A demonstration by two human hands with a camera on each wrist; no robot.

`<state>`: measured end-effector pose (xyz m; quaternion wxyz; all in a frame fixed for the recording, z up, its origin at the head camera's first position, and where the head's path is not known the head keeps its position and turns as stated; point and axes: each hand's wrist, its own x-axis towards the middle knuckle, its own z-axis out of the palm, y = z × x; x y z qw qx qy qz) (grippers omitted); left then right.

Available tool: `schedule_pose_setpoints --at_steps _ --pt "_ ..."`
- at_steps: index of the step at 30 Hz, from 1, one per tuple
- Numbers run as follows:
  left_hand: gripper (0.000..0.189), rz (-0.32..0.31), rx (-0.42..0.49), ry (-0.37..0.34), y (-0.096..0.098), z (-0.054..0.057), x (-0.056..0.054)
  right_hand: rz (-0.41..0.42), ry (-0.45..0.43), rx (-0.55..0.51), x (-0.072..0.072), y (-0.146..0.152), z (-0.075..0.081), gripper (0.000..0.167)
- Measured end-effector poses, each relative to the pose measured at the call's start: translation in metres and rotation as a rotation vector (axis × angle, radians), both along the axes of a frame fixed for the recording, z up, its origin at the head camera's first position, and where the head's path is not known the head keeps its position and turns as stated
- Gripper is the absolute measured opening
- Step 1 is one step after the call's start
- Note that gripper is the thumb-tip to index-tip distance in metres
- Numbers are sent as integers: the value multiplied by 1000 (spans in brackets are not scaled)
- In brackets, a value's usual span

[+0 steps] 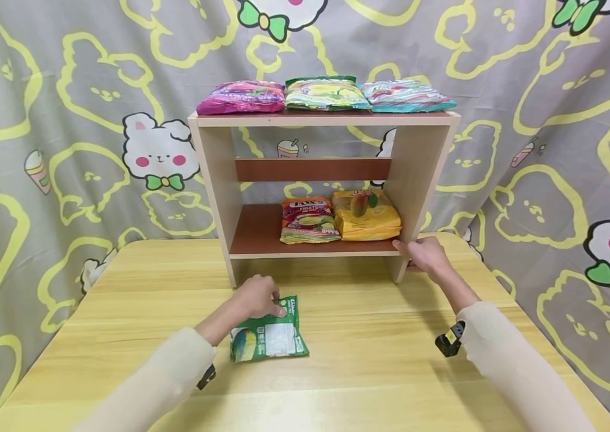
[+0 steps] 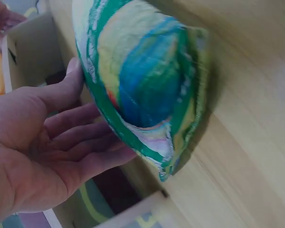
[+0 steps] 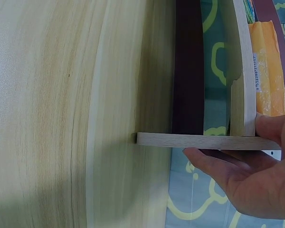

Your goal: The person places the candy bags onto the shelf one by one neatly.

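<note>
A green snack packet [image 1: 280, 339] with white and yellow-blue patches is on the table in front of the shelf. My left hand [image 1: 255, 297] pinches its far edge; in the left wrist view, the thumb is on one face of the packet and the fingers reach behind it. At the two-tier wooden shelf [image 1: 213, 180], my right hand [image 1: 424, 255] grips the lower right side panel. The right wrist view shows the thumb on the inner side, by the shelf board [image 3: 242, 95], and the fingers along the outer side.
On the lower board sit a red-orange Fox's Fruits bag [image 1: 310, 221] and a yellow mango packet [image 1: 366, 216]. Along the top lie a pink-purple bag [image 1: 242, 97], a green-yellow bag [image 1: 326, 94] and a light blue bag [image 1: 407, 96]. Behind the wooden table [image 1: 364, 372] hangs a patterned curtain [image 1: 89, 78].
</note>
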<state>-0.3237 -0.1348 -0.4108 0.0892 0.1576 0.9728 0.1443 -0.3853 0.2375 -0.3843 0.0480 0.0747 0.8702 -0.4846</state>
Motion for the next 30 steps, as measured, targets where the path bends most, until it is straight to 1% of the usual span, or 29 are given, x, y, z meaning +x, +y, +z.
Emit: schedule_pose_setpoints --at_steps 5,7,10,15,21,26,30 --pt "29 25 25 -7 15 -1 1 -1 10 -14 0 0 -1 71" --pt "27 36 24 -12 19 -3 0 -2 12 -14 0 0 -1 70" --pt "29 47 23 -7 23 -7 -1 -5 13 -9 0 0 -2 71" --pt "30 54 22 -3 25 -12 -3 -5 17 -18 0 0 0 72" --pt "29 61 11 -11 26 -11 -3 -4 17 -12 0 0 1 73" --pt "31 57 1 -21 26 -10 2 -7 16 -8 0 0 0 73" --pt "31 39 -4 -31 26 -9 7 -6 13 8 0 1 -1 72"
